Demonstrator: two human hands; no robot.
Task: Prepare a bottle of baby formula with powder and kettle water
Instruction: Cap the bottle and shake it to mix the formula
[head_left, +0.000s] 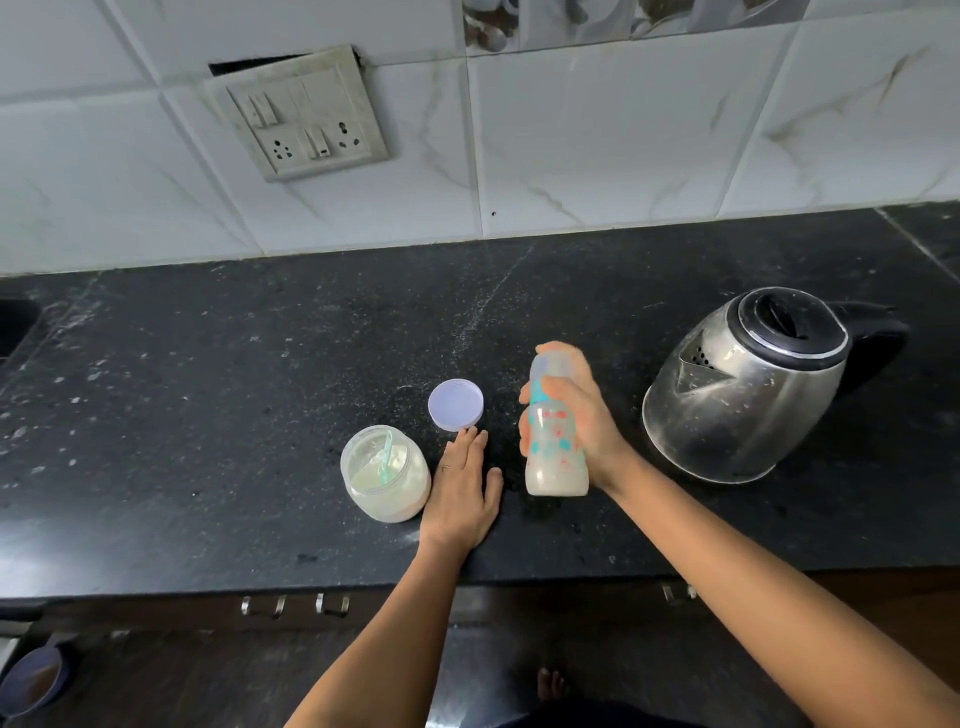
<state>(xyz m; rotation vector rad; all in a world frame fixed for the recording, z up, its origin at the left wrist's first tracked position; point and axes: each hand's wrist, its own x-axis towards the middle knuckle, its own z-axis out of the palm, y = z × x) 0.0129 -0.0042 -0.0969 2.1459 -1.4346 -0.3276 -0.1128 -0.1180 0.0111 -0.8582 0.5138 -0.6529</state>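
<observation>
My right hand grips a baby bottle around its middle, above the black counter. The bottle is blurred, upright, capped, with a teal ring and milky liquid in its lower part. My left hand lies flat on the counter, fingers together, holding nothing. Just left of it stands an open clear jar of white powder with a green scoop inside. The jar's lilac lid lies on the counter beyond my left fingertips. A steel kettle with a black lid stands to the right.
A tiled wall with a switch-and-socket plate rises behind the counter. The counter's front edge runs below my wrists, with metal hooks under it. A sink corner shows at far left. A round bowl sits on the floor at lower left.
</observation>
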